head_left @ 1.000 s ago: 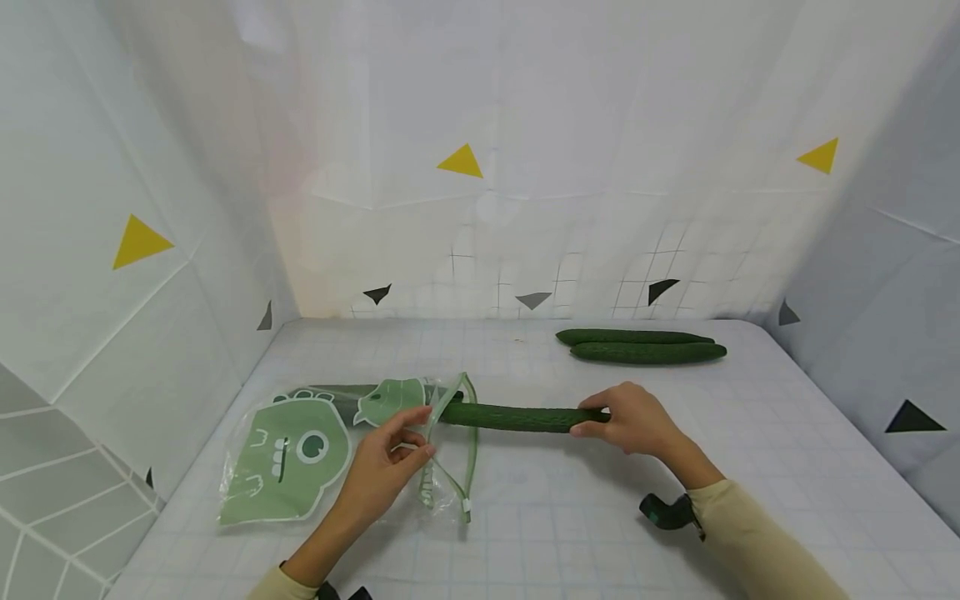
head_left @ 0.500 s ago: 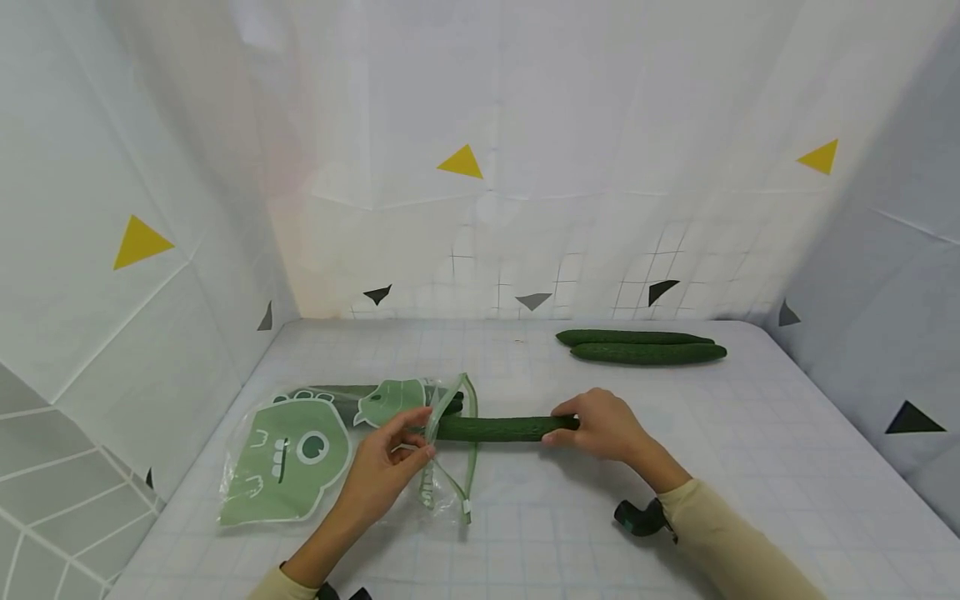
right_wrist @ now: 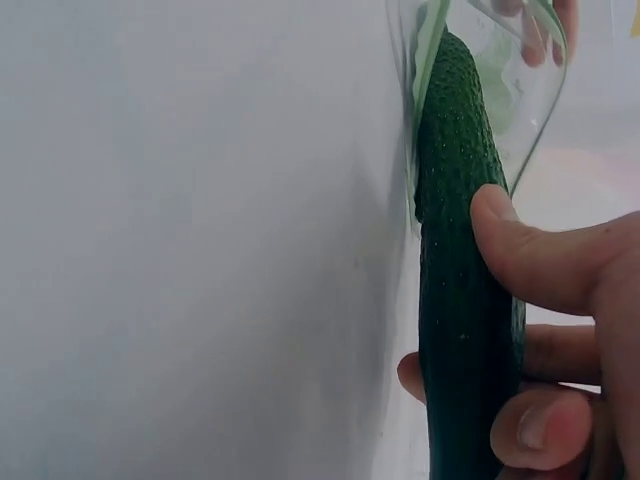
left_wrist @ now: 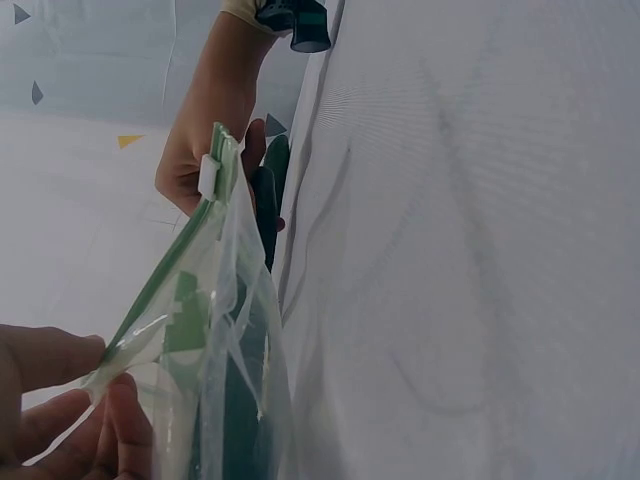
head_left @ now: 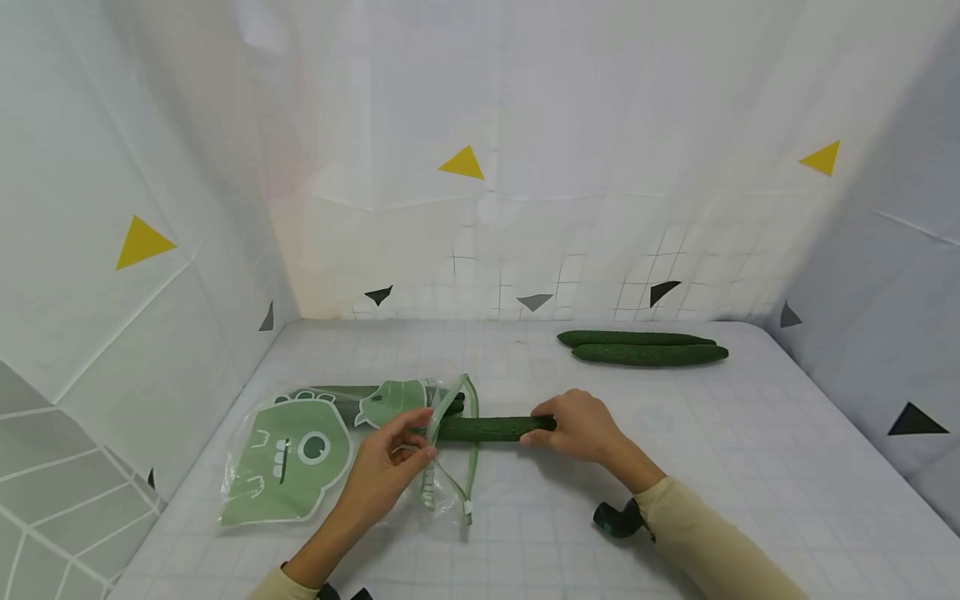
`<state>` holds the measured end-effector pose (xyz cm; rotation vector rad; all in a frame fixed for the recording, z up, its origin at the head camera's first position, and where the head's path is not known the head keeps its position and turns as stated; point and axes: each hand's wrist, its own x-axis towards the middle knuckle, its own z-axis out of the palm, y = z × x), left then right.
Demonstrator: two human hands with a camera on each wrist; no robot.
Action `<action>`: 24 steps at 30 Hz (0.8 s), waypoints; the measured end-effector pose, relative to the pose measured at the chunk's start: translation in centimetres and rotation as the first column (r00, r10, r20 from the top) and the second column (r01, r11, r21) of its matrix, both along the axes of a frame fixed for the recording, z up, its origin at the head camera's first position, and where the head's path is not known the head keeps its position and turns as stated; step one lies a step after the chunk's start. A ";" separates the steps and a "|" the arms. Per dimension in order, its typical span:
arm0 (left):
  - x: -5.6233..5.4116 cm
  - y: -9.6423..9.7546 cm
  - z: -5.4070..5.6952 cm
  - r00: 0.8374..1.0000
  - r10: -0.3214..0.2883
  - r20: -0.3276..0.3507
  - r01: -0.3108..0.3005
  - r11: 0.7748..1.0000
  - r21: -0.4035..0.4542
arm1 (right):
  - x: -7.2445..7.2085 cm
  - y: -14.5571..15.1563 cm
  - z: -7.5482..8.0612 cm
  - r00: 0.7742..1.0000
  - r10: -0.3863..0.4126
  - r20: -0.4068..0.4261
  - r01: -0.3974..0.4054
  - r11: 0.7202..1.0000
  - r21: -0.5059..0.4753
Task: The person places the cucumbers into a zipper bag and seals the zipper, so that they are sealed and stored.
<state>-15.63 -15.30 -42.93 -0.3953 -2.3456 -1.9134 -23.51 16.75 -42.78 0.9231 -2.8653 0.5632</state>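
A clear zip bag [head_left: 288, 458] with a green cartoon monster print lies flat at the left, its slider mouth spread toward the right. My left hand [head_left: 386, 467] pinches the bag's edge at the mouth between thumb and fingers, as the left wrist view also shows. My right hand [head_left: 581, 425] grips the right end of a dark green cucumber [head_left: 491, 429]. The left end of that cucumber is inside the bag's mouth. In the right wrist view, thumb and fingers wrap the cucumber [right_wrist: 460, 250]. Another cucumber [head_left: 456, 403] lies in the bag, partly hidden behind the print.
Two more cucumbers [head_left: 648, 354] lie side by side at the back right of the white gridded table [head_left: 750, 433]. White sheets with yellow and dark triangles enclose the table at the back and sides.
My right hand has moved left with the cucumber, which has slid further into the bag's mouth. My left hand and the two cucumbers at the back have stayed in place.
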 end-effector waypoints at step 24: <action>0.0 0.0 -0.2 1.000 0.000 -0.011 0.000 1.000 -0.002 | -0.9 3.6 -0.3 0.995 0.091 -0.031 -0.088 0.993 0.083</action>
